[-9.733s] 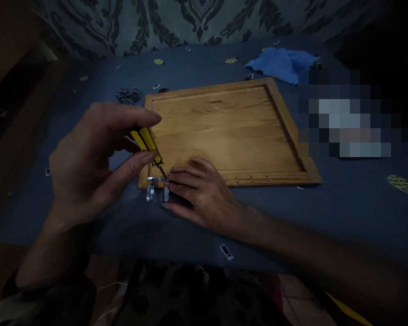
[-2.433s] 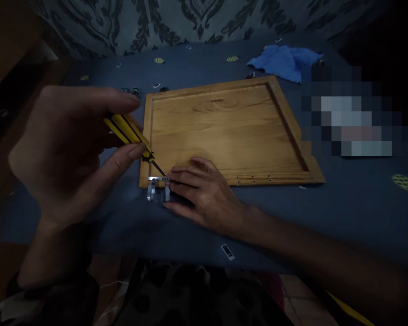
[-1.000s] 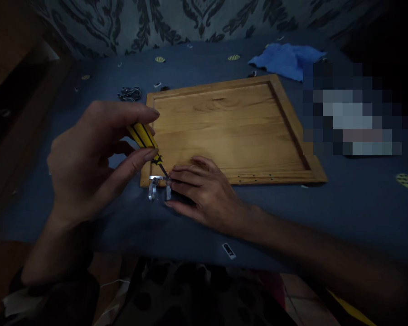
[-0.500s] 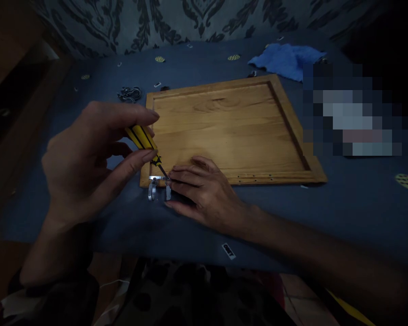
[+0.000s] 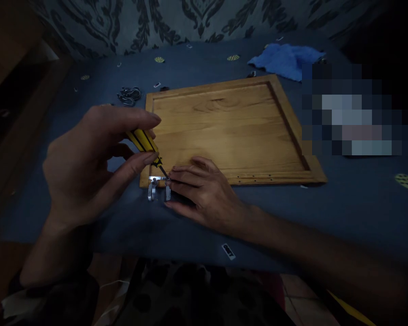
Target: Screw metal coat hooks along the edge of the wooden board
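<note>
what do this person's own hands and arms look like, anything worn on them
Both the left hand and the right hand are ungloved. A dark sleeve with a pale patch covers the lower-left end of the left forearm; the right forearm looks bare before fading into shadow.

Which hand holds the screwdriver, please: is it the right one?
No, the left hand holds the screwdriver; the right hand lies partly over the board.

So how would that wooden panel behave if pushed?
The wooden panel is probably stiff, given its raised frame. Lying flat, it would likely slide rather than tip. The metal fitting jutting past its near edge might catch.
</note>
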